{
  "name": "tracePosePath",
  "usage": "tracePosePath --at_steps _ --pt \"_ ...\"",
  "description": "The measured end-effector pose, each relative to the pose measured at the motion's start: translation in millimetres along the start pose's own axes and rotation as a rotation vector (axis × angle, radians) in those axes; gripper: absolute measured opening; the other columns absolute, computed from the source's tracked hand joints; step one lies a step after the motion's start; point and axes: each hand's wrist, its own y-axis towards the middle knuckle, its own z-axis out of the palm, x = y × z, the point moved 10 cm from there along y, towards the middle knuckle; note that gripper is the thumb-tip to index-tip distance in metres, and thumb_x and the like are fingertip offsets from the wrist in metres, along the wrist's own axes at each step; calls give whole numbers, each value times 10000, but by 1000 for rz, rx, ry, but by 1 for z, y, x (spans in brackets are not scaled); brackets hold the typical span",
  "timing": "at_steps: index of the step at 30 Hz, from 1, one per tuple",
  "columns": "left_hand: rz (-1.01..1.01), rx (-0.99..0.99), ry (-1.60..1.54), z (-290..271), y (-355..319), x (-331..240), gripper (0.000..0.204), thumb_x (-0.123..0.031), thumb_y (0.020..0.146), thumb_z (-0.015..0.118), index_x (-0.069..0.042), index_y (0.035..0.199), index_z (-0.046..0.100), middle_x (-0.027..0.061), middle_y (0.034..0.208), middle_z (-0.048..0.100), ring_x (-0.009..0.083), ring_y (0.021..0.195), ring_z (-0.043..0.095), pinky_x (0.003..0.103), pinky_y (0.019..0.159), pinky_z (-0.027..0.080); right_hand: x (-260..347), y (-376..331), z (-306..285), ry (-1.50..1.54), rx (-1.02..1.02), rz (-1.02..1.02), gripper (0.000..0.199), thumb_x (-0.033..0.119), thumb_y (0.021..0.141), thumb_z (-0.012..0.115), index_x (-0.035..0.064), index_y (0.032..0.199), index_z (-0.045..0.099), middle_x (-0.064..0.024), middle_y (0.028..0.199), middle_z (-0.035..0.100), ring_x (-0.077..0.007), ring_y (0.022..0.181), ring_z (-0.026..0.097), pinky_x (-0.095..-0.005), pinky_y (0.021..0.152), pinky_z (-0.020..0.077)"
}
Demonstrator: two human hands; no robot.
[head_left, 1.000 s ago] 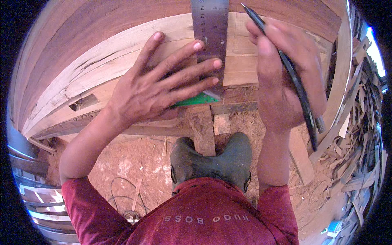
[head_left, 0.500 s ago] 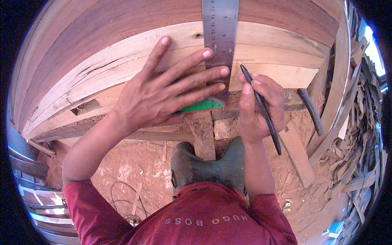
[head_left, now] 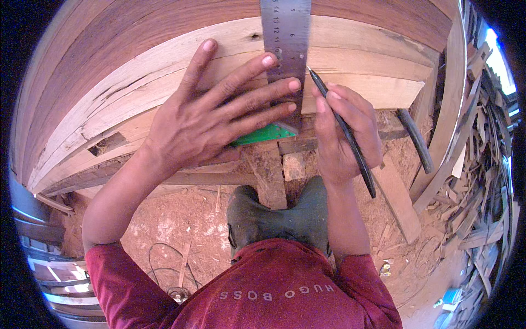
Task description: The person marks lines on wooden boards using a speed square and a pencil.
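Observation:
My left hand (head_left: 205, 112) lies flat with fingers spread, across a try square and the light planks beside it. The square's metal blade (head_left: 286, 33) points away from me over the planks (head_left: 361, 63). Its green handle (head_left: 268, 133) sits at the near plank edge, partly hidden under my left fingers. A black pen (head_left: 350, 140) is pinched in my right hand (head_left: 337, 164), just right of the blade. The pen's tip is close to the blade's right edge; whether it touches the wood I cannot tell.
Darker reddish boards (head_left: 181, 33) curve along the far side. A dark curved bar (head_left: 415, 141) stands right of my right hand. Wood scraps (head_left: 466, 203) pile up at the far right. A loose plank (head_left: 397, 208) and a thin cable (head_left: 170, 247) lie on the dusty floor.
The whole view has shifted slightly. My right hand has brought the pen tip a little left and farther away, nearer the blade's edge. My left hand stays in place on the square.

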Motion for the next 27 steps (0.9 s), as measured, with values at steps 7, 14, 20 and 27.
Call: tracePosePath --at_steps 7,14,20,27 --pt "-11 -66 -7 -2 -1 -1 1059 -600 558 708 -493 1527 293 -170 1642 213 207 1517 231 694 1195 25 6 4 1 -12 15 -49 220 -68 824 743 18 1016 678 -192 1009 714 -269 920 722 -338 794 594" --pt "-16 -98 26 -1 -2 -1 1079 -589 522 722 -474 1520 328 -165 1634 242 215 1510 253 692 1197 33 11 -26 -7 -70 82 -39 203 -54 781 776 35 948 703 -166 988 720 -265 883 721 -341 771 591" --pt "-6 -70 2 -4 -1 -2 1092 -600 515 727 -472 1522 324 -158 1637 236 218 1513 245 695 1195 30 4 -41 -12 -63 195 106 234 -60 711 777 24 920 716 -141 968 713 -278 851 712 -355 739 595" --pt "9 -58 28 0 0 -1 1074 -650 549 715 -479 1527 306 -155 1641 224 224 1520 224 704 1188 32 -6 13 14 42 298 134 205 -40 713 760 55 889 718 -115 845 698 -263 743 690 -343 661 562"
